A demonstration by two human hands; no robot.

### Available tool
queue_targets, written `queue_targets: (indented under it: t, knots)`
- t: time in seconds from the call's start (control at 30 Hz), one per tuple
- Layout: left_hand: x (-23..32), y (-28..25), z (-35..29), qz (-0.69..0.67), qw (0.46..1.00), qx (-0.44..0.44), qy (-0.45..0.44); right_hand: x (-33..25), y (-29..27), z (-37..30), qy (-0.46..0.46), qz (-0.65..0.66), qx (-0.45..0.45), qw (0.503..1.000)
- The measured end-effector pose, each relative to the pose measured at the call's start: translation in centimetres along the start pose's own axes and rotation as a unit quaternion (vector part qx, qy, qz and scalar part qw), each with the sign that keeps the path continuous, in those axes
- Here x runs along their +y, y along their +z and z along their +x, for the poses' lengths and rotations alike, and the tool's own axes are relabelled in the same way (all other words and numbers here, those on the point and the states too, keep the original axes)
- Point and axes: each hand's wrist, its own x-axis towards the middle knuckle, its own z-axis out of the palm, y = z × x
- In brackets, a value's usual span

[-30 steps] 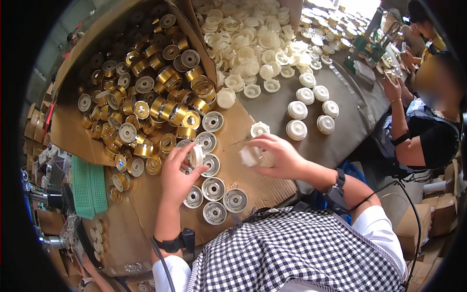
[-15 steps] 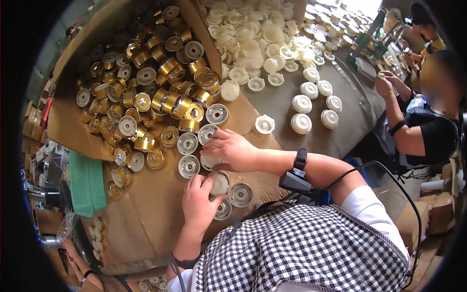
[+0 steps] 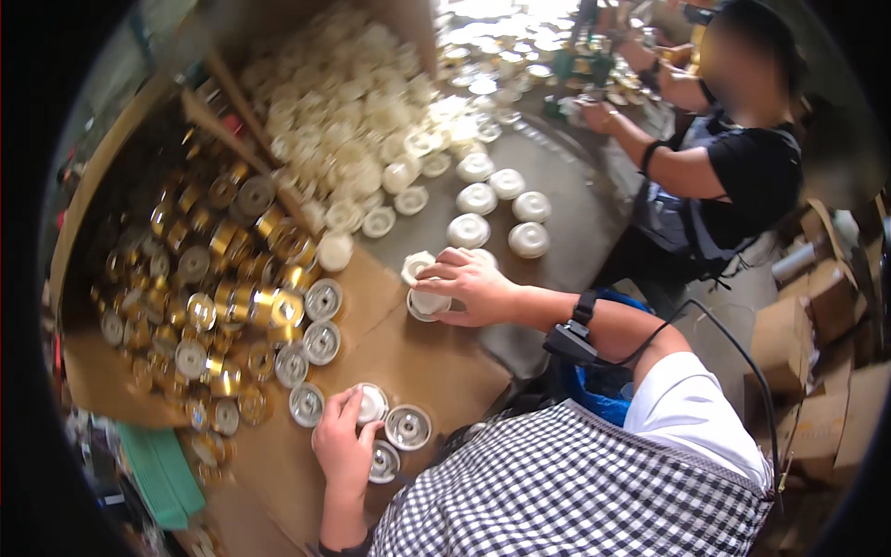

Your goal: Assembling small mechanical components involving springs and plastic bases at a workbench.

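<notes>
The big desk (image 3: 557,241) is grey, with a sheet of brown cardboard (image 3: 408,353) lying over its near part, and everything here can be told by where it sits around that cardboard. Past its far edge is a huge heap of white caps (image 3: 343,121), and on its left side is a big heap of shiny gold metal cans (image 3: 213,269) in a box. Another person in a black shirt (image 3: 752,167) works at the far right side of the desk. Just off the cardboard's far right corner stand four white-topped pieces (image 3: 492,209) in a small group; these look finished. At that same corner the right hand (image 3: 469,288) has its fingers curled down over a white cap on a can (image 3: 429,303), holding it, with one more loose white cap (image 3: 416,266) touching the fingertips. On the near edge of the cardboard the left hand (image 3: 343,446) has its fingers closed narrow on another white-topped can (image 3: 373,404). Beside it sit silver open cans (image 3: 408,427) with no caps yet, and more open ones (image 3: 322,320) wait near the gold heap. So I think only a few are done, and a great many cans and caps are left.
</notes>
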Motion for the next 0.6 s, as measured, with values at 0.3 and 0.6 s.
queue_targets:
  t: [0.3,0.6]
  knots:
    - [3.2,3.3,8.7,-0.019,0.995,-0.047,0.089,5.3,-2.9,-3.3,0.057,-0.108,0.055,0.991]
    - [6.9,9.1,16.9,-0.01,0.982,-0.082,0.172,5.1,-2.7,-3.8,0.043,-0.142,0.062,0.987]
